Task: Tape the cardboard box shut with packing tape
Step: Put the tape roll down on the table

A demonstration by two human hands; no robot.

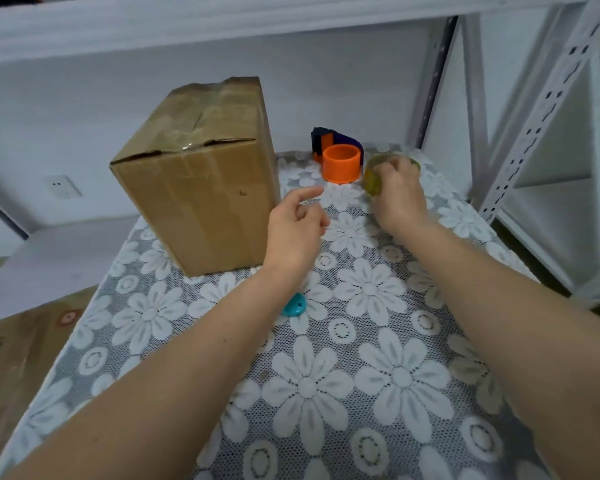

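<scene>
- The cardboard box [201, 174] is standing upright on the table [361, 341], towards its far left part, with the flaps folded down on top.
- Clear tape is already showing along the middle seam of the top, wrinkled and glossy; whether it is old tape or fresh I cannot tell. The near edges of the flaps are gaping slightly at the front, so the box is looking not yet properly sealed.
- The right hand [397, 195] is gripping the roll of packing tape [374, 178], a yellowish clear roll, at the far right of the table, well apart from the box. The fingers are wrapping over it; whether it is lifted or resting on the cloth is hard to say.
- The left hand [297, 223] is hovering empty just beside the lower right corner of the box, fingers loosely curled and the forefinger stretched out, touching nothing.
- An orange and dark blue tape dispenser [338, 155] is sitting just behind the roll, with no tape loaded on its orange core.
- A small teal object [293, 305] is peeking out from under the left forearm.
- Judging by this, the task is at an early stage: the tape is being fetched. Loading or unpeeling the tape, laying a strip over the seam, pressing it down and cutting it all seem left to do.
</scene>
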